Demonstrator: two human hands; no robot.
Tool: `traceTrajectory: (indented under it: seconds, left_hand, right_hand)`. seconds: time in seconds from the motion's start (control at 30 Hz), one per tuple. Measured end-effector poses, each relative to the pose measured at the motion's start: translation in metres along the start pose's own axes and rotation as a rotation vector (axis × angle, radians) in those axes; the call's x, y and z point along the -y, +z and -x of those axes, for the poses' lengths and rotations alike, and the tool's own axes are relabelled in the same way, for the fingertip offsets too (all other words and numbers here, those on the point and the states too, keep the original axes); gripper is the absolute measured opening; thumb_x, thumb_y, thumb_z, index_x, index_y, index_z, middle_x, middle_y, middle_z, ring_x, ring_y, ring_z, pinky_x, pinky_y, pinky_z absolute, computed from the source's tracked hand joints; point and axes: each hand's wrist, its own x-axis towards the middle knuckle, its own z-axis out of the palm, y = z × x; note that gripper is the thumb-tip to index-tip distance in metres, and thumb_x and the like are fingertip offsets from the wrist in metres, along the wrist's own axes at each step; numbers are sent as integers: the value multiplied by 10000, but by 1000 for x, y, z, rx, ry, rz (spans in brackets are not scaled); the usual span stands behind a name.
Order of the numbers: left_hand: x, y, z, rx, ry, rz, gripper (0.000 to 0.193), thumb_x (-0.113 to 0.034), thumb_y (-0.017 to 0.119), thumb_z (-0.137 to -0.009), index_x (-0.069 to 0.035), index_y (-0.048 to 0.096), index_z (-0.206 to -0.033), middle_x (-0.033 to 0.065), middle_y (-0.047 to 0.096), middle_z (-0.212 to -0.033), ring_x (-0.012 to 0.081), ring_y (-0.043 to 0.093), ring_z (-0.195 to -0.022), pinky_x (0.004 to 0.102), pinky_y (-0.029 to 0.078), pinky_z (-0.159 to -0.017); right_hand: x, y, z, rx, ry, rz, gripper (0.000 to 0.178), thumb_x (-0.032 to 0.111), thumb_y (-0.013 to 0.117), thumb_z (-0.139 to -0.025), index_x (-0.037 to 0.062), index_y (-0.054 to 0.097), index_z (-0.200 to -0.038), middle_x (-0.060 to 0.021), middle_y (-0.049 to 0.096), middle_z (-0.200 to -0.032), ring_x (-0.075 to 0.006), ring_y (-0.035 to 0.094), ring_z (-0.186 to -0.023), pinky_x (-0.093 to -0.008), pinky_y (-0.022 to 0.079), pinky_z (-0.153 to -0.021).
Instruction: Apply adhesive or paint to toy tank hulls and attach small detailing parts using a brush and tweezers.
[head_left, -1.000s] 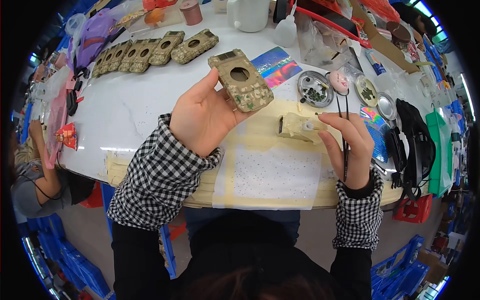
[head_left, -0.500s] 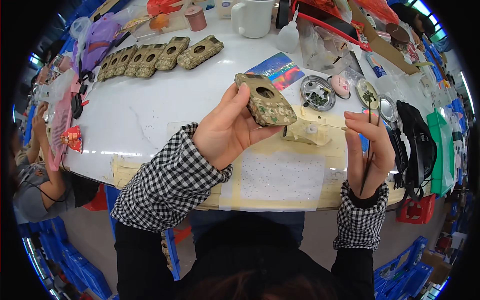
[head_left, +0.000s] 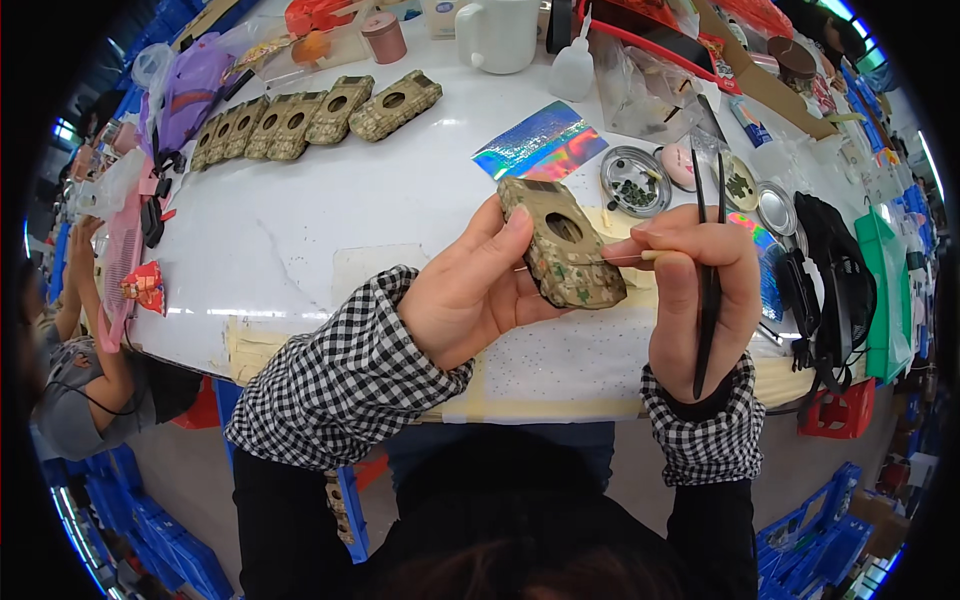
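My left hand (head_left: 468,285) is closed around a camouflage toy tank hull (head_left: 588,272), tilted, with a round hole in its top. My right hand (head_left: 735,262) grips black tweezers (head_left: 708,310), whose prongs point away from me. The same hand pinches a thin needle-like tool (head_left: 648,256) with a pale end. Its fine tip reaches the side of the hull near the hole; whether it touches cannot be made out. Below the hands lies a white sheet with small dots (head_left: 540,362), taped to the table.
Several similar tank hulls (head_left: 395,104) stand in a row at the far left. Right of centre is a round metal tin (head_left: 660,200) with small dark green parts. A shiny holographic card (head_left: 535,140), a white squeeze bottle (head_left: 572,72) and a white mug (head_left: 490,40) lie beyond.
The hull has moved right and nearer to me in my left hand. My right hand has moved left, bringing the needle-like tool to the hull, with the tweezers still held.
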Motion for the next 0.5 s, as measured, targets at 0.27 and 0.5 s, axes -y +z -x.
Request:
traceTrajectory:
  seconds: [0.27,0.5]
  left_hand:
    - [2,-3,-1,15,19,8,518,-429,279,-1005,-110,243,-1412,93,462,-1325,192,529,-1171,339,487,-942]
    - [3,-3,-2,14,14,23,515,-430,285,-1004,-120,242,-1412,87,464,-1324,188,533,-1164,338,492,-932]
  right_hand:
    - [-3,1,1,11,-37,40,97,-18,565,-885,-14,532,-976,-130,627,-865,-176,551,-765,-280,453,-697]
    - [-4,1,0,-1,-44,55,104,-14,593,-867,-6,547,-960,-118,637,-840,-186,553,-753,-284,452,-685]
